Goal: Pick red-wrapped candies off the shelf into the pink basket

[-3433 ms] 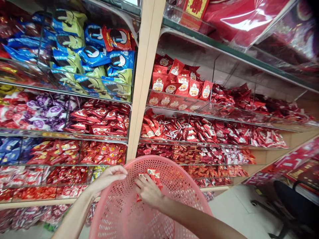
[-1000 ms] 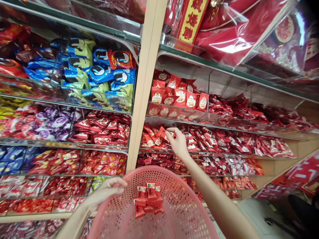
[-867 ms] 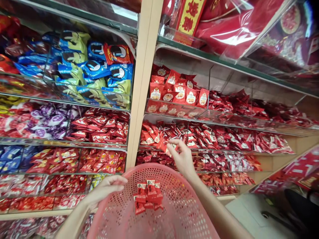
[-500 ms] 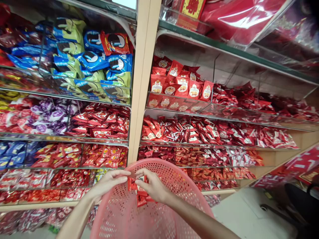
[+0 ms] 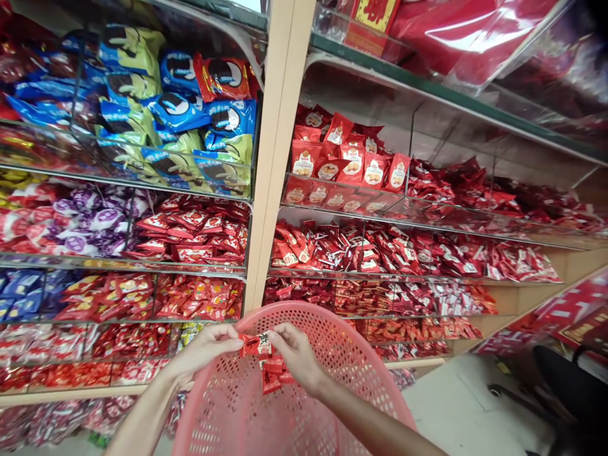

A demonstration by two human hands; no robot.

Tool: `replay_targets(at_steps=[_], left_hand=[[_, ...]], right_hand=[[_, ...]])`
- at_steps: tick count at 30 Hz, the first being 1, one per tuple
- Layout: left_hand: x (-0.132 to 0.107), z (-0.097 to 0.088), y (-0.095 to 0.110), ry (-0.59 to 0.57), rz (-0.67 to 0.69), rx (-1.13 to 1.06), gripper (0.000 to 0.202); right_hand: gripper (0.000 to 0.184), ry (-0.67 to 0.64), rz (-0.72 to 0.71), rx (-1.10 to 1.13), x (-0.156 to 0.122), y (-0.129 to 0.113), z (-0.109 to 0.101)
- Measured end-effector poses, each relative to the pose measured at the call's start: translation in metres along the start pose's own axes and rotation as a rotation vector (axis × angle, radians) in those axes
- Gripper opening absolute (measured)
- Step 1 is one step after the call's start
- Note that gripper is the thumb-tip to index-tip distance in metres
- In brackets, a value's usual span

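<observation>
Over a pink perforated plastic basket (image 5: 361,367), a small wrapped candy (image 5: 256,344) in red and cream with dark characters is stretched between both hands. My left hand (image 5: 205,350) pinches its left end between thumb and fingers. At the other end, my right hand (image 5: 298,356) is closed on the wrapper in the same way. Below the hands, several more red wrapped candies (image 5: 272,380) lie in the basket against its far wall. Part of that pile is hidden behind my right hand.
Shelves with clear dividers hold many sweets ahead: blue and green packets (image 5: 175,114), purple-white candies (image 5: 102,215), red biscuit packets (image 5: 351,163). A wooden post (image 5: 272,152) parts the left and right shelves. A black chair (image 5: 565,386) stands at the right on the pale floor (image 5: 465,411).
My hands have drawn slightly apart, so the candy between them is now more fully visible with its printed front showing. The view has shifted a little.
</observation>
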State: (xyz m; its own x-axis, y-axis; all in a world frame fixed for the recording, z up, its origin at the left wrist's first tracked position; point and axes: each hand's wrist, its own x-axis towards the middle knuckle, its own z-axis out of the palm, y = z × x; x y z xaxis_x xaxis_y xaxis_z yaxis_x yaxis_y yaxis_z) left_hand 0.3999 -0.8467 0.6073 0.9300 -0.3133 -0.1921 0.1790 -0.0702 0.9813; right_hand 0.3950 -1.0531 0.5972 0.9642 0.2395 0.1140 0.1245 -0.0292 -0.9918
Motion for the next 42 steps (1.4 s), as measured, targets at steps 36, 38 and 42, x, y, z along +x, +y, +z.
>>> replay_targets(at_steps=[36,38,42], left_hand=[[0.007,-0.006,-0.014,0.021,0.047,0.034,0.025],[0.009,-0.007,-0.016,0.009,0.067,0.066,0.022],[0.009,-0.006,-0.016,0.034,0.095,0.109,0.02]], right_hand=[[0.029,0.108,-0.071,-0.059,0.01,-0.009,-0.005],[0.029,0.11,-0.074,-0.039,0.012,-0.012,0.0],[0.031,0.091,-0.062,0.007,0.011,-0.017,0.01]])
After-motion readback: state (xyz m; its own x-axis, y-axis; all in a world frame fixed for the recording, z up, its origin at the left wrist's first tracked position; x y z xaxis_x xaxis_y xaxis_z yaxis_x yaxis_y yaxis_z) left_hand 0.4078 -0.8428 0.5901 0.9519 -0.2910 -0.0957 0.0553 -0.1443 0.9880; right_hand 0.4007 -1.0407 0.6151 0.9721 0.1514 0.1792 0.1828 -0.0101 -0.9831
